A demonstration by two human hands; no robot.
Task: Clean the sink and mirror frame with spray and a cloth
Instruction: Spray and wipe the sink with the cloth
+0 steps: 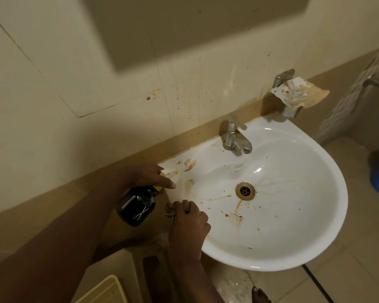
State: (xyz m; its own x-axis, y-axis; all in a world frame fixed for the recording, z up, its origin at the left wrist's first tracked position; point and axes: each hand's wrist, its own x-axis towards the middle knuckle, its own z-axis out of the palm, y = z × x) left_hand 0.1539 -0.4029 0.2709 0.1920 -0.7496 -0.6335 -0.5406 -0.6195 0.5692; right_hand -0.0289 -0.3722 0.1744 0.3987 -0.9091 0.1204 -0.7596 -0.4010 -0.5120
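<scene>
White porcelain sink (311, 219), streaked brown around its drain (245, 190), juts from a stained cream wall (184, 88). The left hand (149, 176) grips a dark spray bottle (138, 205) at the rim; the right hand (189, 221) clutches a cloth (170, 209) there.

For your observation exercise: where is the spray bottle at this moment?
In the head view, the dark spray bottle is gripped by the left hand at the sink's left rim, just left of the right hand holding the cloth.

The tap (235, 136) stands on the sink's (328, 171) back rim, the drain (245, 190) in the basin. At the left rim, the bottle (138, 206) lies behind the cloth (170, 209).
</scene>
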